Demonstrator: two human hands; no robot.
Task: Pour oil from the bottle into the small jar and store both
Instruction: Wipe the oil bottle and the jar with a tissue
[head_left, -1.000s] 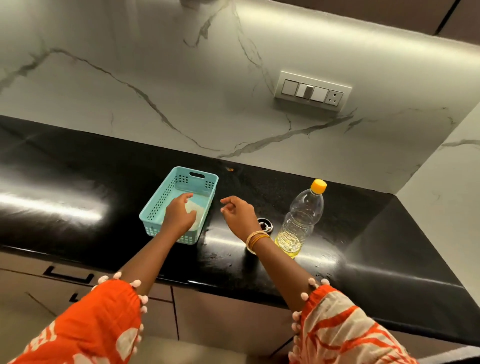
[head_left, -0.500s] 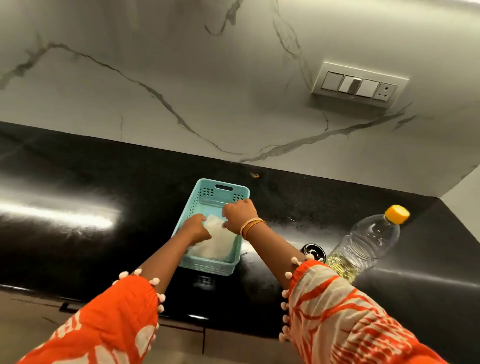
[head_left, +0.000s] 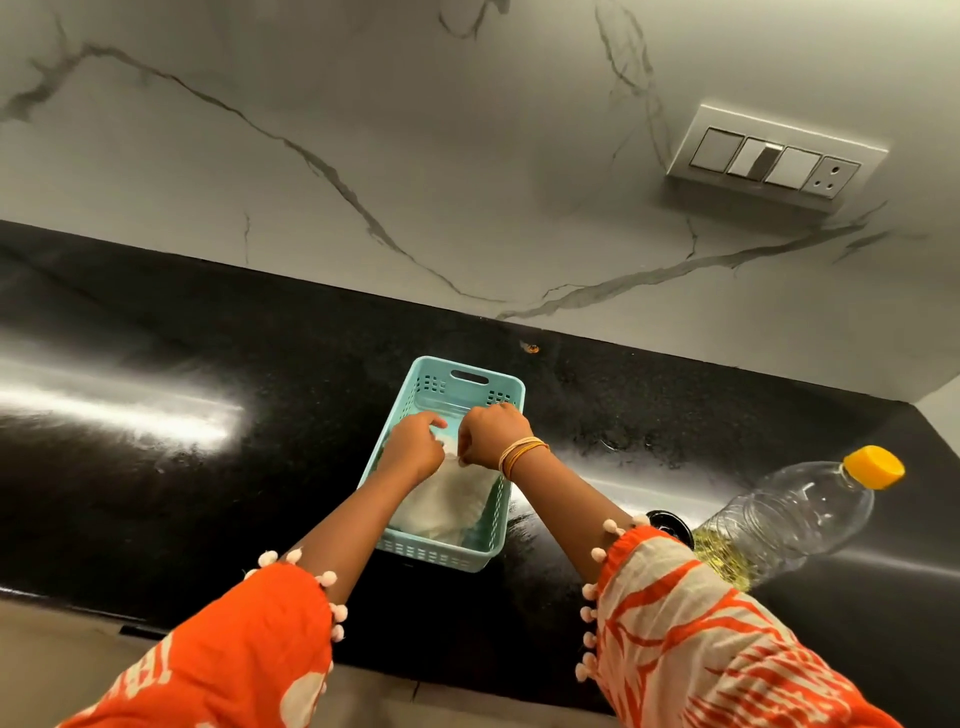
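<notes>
White cloth (head_left: 447, 506) in the teal basket (head_left: 441, 556) is pinched by both hands, left hand (head_left: 415, 449) and right hand (head_left: 491, 436).

Dim, glare streak on countertop (head_left: 156, 415), wide-angle edge distortion.

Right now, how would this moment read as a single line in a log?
left hand: on white cloth in teal basket | right hand: pinching cloth | oil bottle: capped, untouched | small jar: beside bottle
</notes>
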